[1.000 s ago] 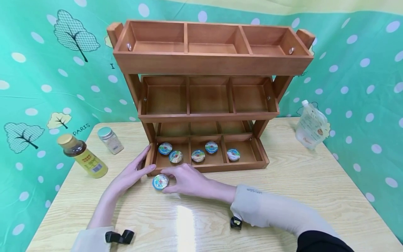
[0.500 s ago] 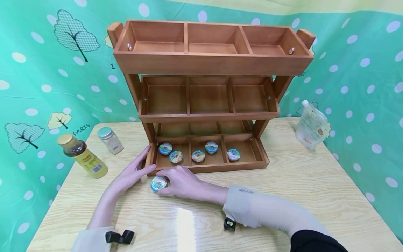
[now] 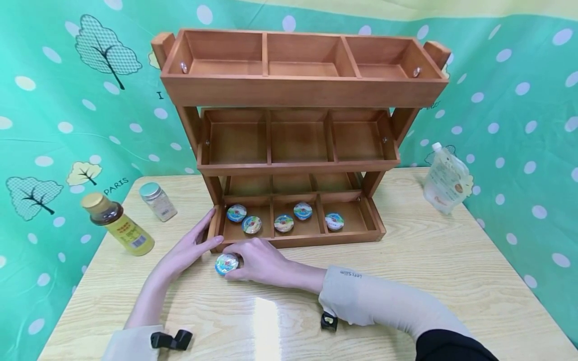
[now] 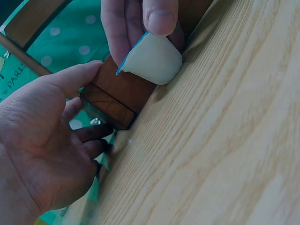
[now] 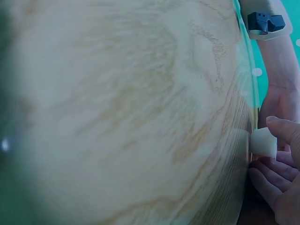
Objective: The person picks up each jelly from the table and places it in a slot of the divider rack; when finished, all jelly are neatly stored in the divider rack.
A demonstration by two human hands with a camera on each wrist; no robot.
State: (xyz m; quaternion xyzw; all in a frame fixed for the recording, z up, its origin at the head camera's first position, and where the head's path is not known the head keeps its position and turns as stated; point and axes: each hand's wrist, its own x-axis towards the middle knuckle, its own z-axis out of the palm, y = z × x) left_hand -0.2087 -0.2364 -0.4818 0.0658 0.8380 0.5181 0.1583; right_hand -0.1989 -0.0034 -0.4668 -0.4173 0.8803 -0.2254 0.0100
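My right hand (image 3: 258,260) pinches a small jelly cup (image 3: 227,263) with a blue-rimmed foil lid, just in front of the rack's lower left corner. In the left wrist view the cup's white body (image 4: 157,61) is tilted near the tabletop; whether it touches is unclear. My left hand (image 3: 185,254) rests against the left end of the wooden rack (image 3: 298,91), thumb at the front corner and fingers along the side. Several similar cups lie in the bottom tier: two in the left compartment (image 3: 237,232), two in the middle, one (image 3: 334,221) in the right.
A yellow-labelled bottle (image 3: 131,233) and a small jar with a teal lid (image 3: 159,201) stand left of the rack. A clear spouted pouch (image 3: 447,179) stands at the right. Green dotted cloth (image 3: 510,125) surrounds the pale wooden table (image 3: 406,250).
My right hand has shifted slightly left and toward me with the jelly cup, then almost stopped. The left hand stays at the rack's corner.
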